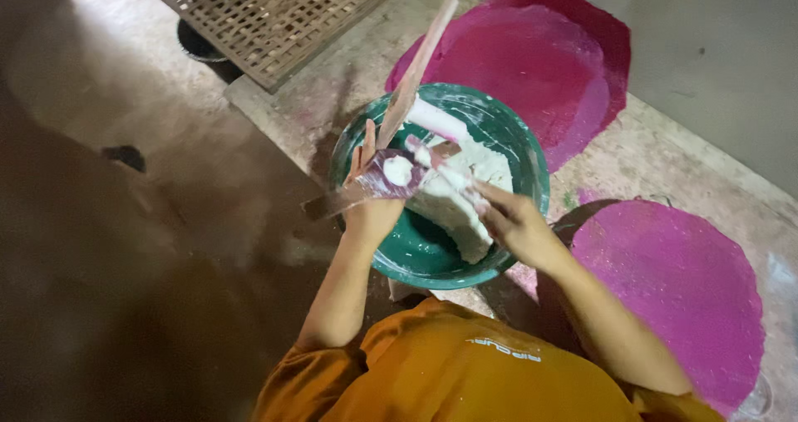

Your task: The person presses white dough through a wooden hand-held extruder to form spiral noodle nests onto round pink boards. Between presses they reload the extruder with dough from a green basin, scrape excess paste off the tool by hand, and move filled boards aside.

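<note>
A person in an orange shirt (465,372) bends over a green basin (522,152) that sits on a stained concrete floor (274,114). The left hand (371,210) is wrapped around the lower part of a long flat wooden paddle (413,77), fingers (366,143) clamped on it, with the blade rising up and away over the basin rim. The right hand (511,220) reaches into the basin, its fingers drawn together on a wad of white paste (453,210) near the paddle blade.

Judging by how things lie, the scraping looks partly done: a lump of paste (399,170) clings to the paddle near the left hand, and smears run up the blade. A thick mass fills the middle of the basin, and the bare green walls carry only thin white streaks.

Two round pink sheets lie flat beside the basin, one behind it (532,56), one to the right (677,293). A woven bamboo mat (266,10) lies further back.

The paddle's lower end blurs into shadow. The right fingertips are buried in paste, so their exact grip cannot be told. The left part of the picture is dark, and the nearer pink sheet is cut off by the arm and the frame edge.
</note>
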`<action>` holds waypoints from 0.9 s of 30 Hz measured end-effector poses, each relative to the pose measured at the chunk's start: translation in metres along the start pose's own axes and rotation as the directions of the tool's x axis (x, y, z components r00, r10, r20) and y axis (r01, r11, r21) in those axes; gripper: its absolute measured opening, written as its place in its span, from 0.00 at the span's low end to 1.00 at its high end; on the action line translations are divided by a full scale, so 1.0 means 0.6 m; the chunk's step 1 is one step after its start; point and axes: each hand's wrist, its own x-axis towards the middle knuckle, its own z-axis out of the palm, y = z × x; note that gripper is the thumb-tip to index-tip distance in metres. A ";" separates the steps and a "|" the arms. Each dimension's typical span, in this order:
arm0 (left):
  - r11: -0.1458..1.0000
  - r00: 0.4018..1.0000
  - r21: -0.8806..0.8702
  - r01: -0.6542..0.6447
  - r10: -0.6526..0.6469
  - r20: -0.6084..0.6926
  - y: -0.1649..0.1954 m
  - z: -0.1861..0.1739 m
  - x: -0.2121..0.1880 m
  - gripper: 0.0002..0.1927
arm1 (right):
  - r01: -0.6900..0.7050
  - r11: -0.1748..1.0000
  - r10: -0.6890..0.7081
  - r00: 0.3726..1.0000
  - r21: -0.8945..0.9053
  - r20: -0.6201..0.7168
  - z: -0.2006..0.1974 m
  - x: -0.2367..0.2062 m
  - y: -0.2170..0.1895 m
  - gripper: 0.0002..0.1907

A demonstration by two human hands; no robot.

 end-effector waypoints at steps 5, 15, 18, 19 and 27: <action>0.996 0.998 -0.085 -0.030 0.026 -0.049 -0.015 0.048 0.001 0.24 | 0.365 0.921 -0.377 0.923 -0.135 -0.079 0.030 0.005 -0.005 0.26; -0.053 0.765 -0.764 0.643 0.098 0.637 -0.151 0.072 -0.043 0.19 | 0.370 0.620 -0.576 0.814 -0.692 -0.081 -0.185 0.016 -0.138 0.24; -0.060 0.773 -0.774 0.631 0.131 0.620 -0.136 0.061 -0.045 0.22 | 0.273 0.644 -0.457 0.886 -0.715 -0.074 -0.186 0.024 -0.148 0.24; -0.057 0.790 -0.791 0.609 0.134 0.598 -0.130 0.059 -0.042 0.22 | 0.302 0.672 -0.476 0.876 -0.676 -0.082 -0.181 0.026 -0.143 0.23; -0.356 0.857 -0.803 0.478 -0.009 0.515 -0.045 0.101 -0.025 0.10 | 0.284 0.884 -0.384 0.894 -0.371 -0.231 -0.091 0.056 -0.040 0.23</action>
